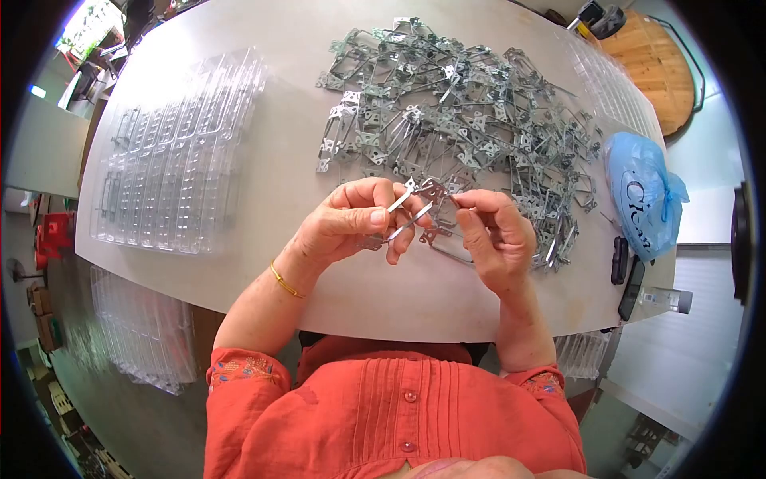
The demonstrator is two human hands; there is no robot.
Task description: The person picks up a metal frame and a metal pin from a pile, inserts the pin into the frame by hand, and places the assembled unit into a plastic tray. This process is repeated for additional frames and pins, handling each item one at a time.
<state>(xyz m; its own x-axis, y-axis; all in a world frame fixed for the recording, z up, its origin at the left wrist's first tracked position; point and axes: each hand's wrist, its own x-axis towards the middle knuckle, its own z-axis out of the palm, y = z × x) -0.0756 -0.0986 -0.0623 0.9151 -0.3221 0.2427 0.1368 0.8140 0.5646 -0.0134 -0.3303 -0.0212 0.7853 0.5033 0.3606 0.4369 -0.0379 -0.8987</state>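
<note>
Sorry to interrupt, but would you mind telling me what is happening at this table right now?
A person in an orange shirt holds a thin, bent metal bracket between both hands, the left hand and right hand gripping its ends above the pale table. A big heap of similar grey metal brackets lies just beyond. Clear plastic trays sit to the left, a blue plastic bag to the right.

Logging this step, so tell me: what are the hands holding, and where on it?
Both hold one metal bracket: the left hand pinches its left end, the right hand its right end.
</note>
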